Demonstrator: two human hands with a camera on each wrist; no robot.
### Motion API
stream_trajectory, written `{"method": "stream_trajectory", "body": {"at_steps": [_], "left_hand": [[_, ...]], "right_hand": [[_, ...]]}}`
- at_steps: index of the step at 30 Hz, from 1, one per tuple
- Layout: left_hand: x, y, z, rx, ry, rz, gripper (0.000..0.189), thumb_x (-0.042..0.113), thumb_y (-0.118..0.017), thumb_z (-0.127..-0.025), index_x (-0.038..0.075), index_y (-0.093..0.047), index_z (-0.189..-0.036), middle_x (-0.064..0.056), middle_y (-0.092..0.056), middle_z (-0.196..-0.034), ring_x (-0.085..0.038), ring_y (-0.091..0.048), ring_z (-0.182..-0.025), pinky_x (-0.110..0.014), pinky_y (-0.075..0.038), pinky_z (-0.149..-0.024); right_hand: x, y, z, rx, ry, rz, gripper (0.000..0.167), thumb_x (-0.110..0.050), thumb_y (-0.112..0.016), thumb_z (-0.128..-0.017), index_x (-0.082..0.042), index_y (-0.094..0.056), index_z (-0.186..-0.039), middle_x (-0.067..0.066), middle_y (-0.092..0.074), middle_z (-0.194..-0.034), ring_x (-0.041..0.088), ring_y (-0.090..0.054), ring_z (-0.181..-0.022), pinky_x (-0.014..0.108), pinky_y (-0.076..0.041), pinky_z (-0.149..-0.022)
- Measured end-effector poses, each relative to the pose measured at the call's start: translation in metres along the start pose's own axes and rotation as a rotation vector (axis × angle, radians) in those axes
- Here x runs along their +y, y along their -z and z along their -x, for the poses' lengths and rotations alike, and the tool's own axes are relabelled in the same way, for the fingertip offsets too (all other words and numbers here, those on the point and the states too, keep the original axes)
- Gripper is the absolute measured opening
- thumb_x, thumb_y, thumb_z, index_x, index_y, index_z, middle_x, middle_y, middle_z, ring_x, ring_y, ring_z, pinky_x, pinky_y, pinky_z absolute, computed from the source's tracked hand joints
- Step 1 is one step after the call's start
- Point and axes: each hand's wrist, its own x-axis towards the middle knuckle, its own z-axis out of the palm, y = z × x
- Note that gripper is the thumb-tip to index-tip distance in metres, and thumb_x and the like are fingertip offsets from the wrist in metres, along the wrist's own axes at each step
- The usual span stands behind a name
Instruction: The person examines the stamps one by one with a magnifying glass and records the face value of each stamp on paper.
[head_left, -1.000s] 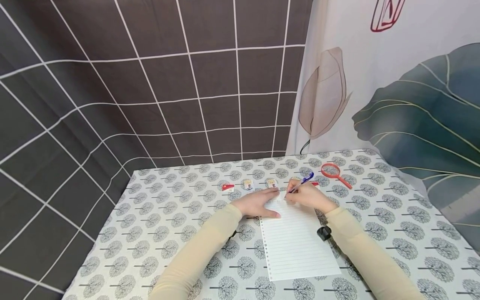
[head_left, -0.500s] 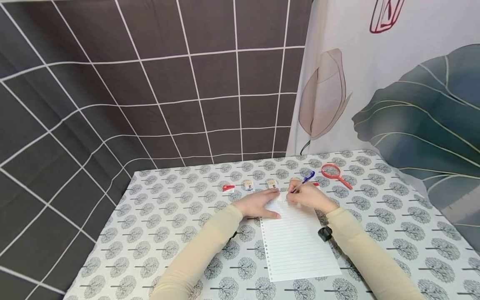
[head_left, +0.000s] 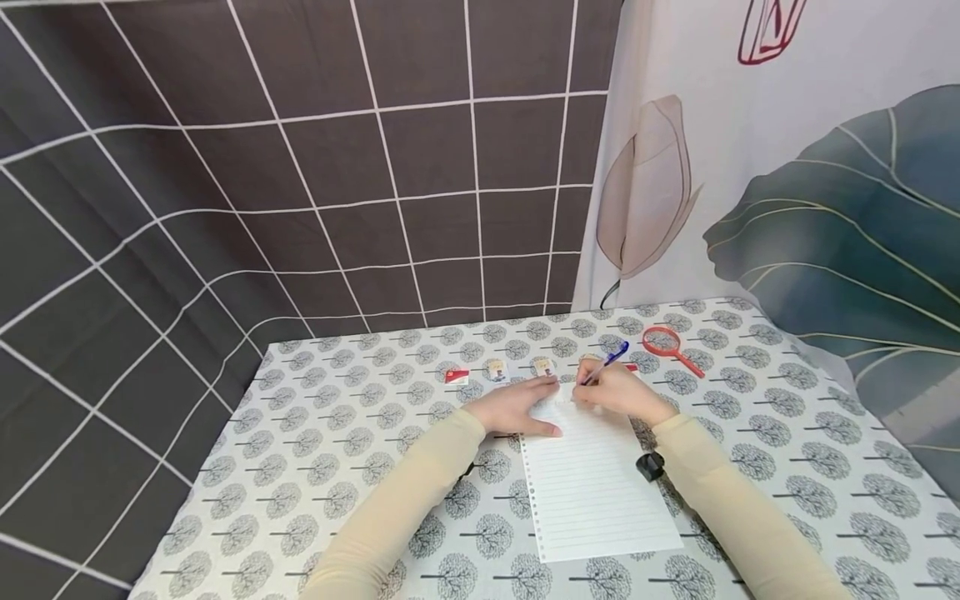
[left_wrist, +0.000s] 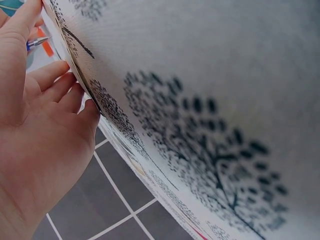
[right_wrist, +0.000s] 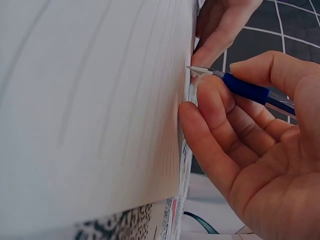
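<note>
A lined sheet of paper with punched holes down its left side lies on the table. My left hand rests on the sheet's upper left edge, fingers extended and thumb spread. Near the top of the paper my right hand pinches a blue ballpoint pen. In the right wrist view the pen is held by its blue grip, between thumb and fingers, with its metal tip at the paper's surface. The left wrist view shows the left hand with its fingertips against the surface.
A red magnifying glass lies beyond the right hand. Behind the paper stand in a row a red and white card and small picture cards, one left of another. More cards are partly hidden behind the right hand. A patterned cloth covers the table.
The pen and right hand have shifted very slightly to the right along the top of the paper. The left hand and the sheet stay in place.
</note>
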Motion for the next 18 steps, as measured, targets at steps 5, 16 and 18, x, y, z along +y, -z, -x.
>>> {"method": "stream_trajectory", "body": {"at_steps": [5, 16, 18], "left_hand": [[-0.0006, -0.0011, -0.0007, -0.001, 0.001, 0.0, 0.094, 0.062, -0.065, -0.09, 0.009, -0.028, -0.159, -0.004, -0.02, -0.167, -0.019, -0.023, -0.152, -0.034, -0.021, -0.123], [-0.0011, -0.0015, -0.0017, 0.003, 0.001, -0.003, 0.095, 0.062, -0.065, -0.09, 0.009, -0.029, -0.159, -0.004, -0.02, -0.167, -0.019, -0.022, -0.152, -0.034, -0.021, -0.123], [-0.001, -0.0012, -0.0017, 0.002, 0.002, -0.005, 0.094, 0.062, -0.065, -0.09, 0.009, -0.029, -0.159, -0.004, -0.02, -0.167, -0.019, -0.022, -0.152, -0.034, -0.021, -0.123]], "right_hand": [[-0.0008, 0.0003, 0.002, 0.015, -0.041, 0.001, 0.011, -0.016, -0.068, -0.088, -0.012, -0.058, -0.09, 0.001, -0.067, -0.072, 0.018, -0.061, -0.065, 0.029, -0.047, -0.061], [0.0019, 0.0002, 0.0018, 0.021, -0.046, 0.008, 0.012, -0.016, -0.068, -0.088, -0.012, -0.056, -0.089, 0.001, -0.066, -0.07, 0.018, -0.062, -0.064, 0.029, -0.046, -0.059], [0.002, 0.0002, 0.0015, 0.022, -0.042, 0.014, 0.011, -0.017, -0.068, -0.088, -0.012, -0.057, -0.089, 0.001, -0.066, -0.069, 0.018, -0.062, -0.064, 0.029, -0.046, -0.059]]}}
